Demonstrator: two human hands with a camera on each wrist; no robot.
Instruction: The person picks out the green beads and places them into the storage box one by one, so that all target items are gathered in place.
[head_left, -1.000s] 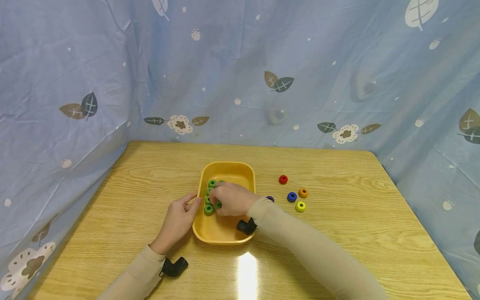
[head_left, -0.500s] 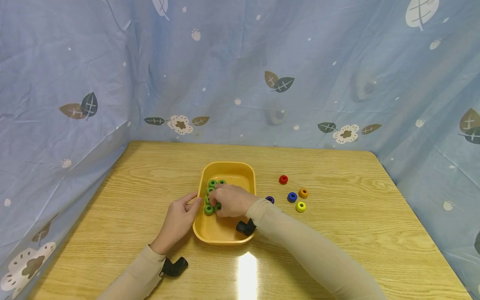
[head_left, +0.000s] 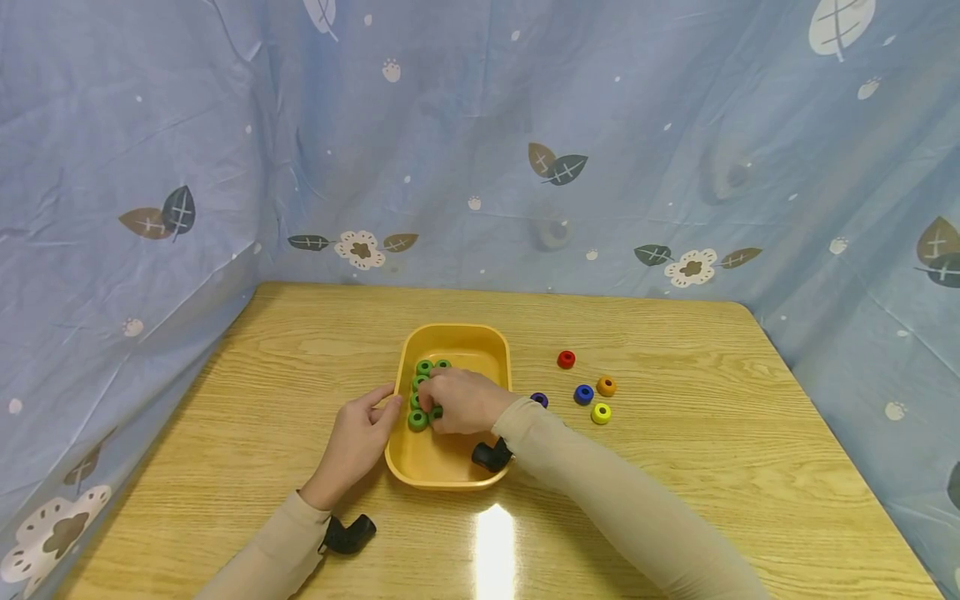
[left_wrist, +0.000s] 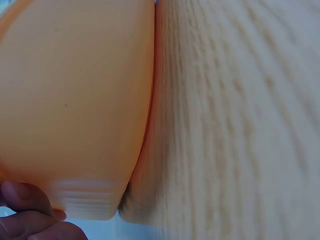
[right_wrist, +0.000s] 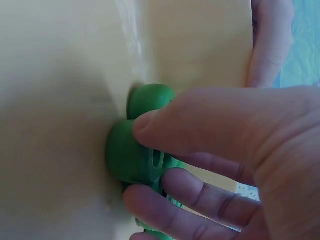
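A yellow-orange plastic tray [head_left: 450, 485] stands on the table with several green ring-shaped beads [head_left: 417, 420] grouped along its left side. My left hand [head_left: 362, 433] holds the tray's left rim, thumb at the edge; in the left wrist view its fingers [left_wrist: 30, 215] curl by the outer wall [left_wrist: 75, 100]. Inside the tray, my right hand [head_left: 465, 402] pinches a green bead [right_wrist: 125, 155] between thumb and fingers, low over the tray floor. Another green bead [right_wrist: 150, 100] sits right behind it in the right wrist view. Part of the group is hidden under this hand.
Right of the tray, loose beads lie on the wooden table [head_left: 675, 467]: purple [head_left: 539, 400], blue [head_left: 584, 394], red [head_left: 566, 359], orange [head_left: 607, 386] and yellow [head_left: 602, 413]. A patterned blue curtain [head_left: 450, 125] hangs behind the table and along its sides.
My right hand has dipped slightly with the green bead, and more of the far green bead shows behind it. My left hand has stayed at the rim.
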